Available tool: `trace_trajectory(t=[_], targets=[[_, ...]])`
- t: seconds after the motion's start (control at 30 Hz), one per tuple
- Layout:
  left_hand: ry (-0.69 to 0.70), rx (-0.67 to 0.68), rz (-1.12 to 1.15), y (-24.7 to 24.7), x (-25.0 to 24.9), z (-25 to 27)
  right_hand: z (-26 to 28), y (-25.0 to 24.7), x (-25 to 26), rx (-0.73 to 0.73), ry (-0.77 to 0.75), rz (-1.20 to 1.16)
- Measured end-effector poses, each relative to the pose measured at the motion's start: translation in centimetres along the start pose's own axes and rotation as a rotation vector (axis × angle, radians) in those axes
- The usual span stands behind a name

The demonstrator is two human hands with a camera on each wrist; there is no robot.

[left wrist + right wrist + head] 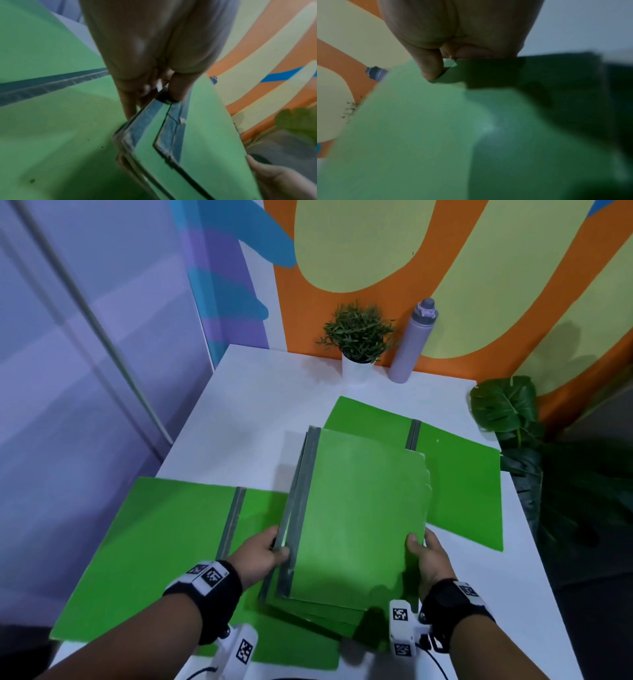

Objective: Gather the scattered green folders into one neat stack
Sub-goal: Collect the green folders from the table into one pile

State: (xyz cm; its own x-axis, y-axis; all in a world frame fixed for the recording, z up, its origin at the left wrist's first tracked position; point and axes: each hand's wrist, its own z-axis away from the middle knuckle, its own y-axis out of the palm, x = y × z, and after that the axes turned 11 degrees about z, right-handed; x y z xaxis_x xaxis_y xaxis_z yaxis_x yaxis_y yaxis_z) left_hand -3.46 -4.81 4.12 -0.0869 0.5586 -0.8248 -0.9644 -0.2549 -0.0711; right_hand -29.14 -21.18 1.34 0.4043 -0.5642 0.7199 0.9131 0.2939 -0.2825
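Left hand (262,553) and right hand (428,556) gripping folder stack (356,515) by opposite edges; open folders (154,542) beneath, beside.

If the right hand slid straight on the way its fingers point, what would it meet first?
Probably the open green folder lying beyond and under the held stack of folders that the right hand grips; the bottle stands farther back. Depth is uncertain.

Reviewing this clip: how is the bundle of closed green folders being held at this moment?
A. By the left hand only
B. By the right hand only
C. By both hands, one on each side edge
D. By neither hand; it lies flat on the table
C: the left hand grips the spine edge of the bundle of closed green folders and the right hand grips the opposite edge.
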Motion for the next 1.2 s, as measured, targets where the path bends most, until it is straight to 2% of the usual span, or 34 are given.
trace_trajectory(t=[0.07, 0.13, 0.23, 0.33, 0.47, 0.7, 0.83, 0.93, 1.07, 1.2], targets=[[0.024, -0.244, -0.249, -0.5, 0.7, -1.0, -0.1, 0.2, -0.2, -0.015, -0.017, 0.057], [-0.026, -0.453, -0.473, -1.7, 1.9, -2.1, 0.2, 0.7, -0.7, -0.029, -0.007, 0.137], [-0.206, -0.595, -0.658, -4.0, 3.6, -2.8, 0.5, 1.1, -2.0, -0.074, 0.016, 0.243], [-0.312, -0.575, -0.762, -4.9, 5.3, -2.8, 0.2, 1.4, -3.1, -0.101, -0.005, 0.334], [-0.326, -0.590, -0.824, -4.5, 6.5, -2.9, 0.1, 1.3, -3.8, -0.099, 0.016, 0.404], [-0.184, -0.583, -0.784, -3.8, 8.0, -2.3, 0.4, 1.3, -3.9, -0.075, 0.037, 0.458], [-0.198, -0.594, -0.769, -3.2, 7.9, -1.9, 0.6, 1.2, -3.7, -0.074, 0.045, 0.461], [-0.211, -0.549, -0.785, -3.1, 7.9, -1.8, 0.7, 1.2, -3.7, -0.078, 0.031, 0.470], [-0.108, -0.518, -0.776, -3.2, 7.6, -2.6, 0.8, 0.6, -3.1, -0.093, 0.004, 0.439], [-0.192, -0.533, -0.712, -3.1, 6.1, -3.5, 0.7, 0.4, -1.9, -0.092, -0.008, 0.337]])
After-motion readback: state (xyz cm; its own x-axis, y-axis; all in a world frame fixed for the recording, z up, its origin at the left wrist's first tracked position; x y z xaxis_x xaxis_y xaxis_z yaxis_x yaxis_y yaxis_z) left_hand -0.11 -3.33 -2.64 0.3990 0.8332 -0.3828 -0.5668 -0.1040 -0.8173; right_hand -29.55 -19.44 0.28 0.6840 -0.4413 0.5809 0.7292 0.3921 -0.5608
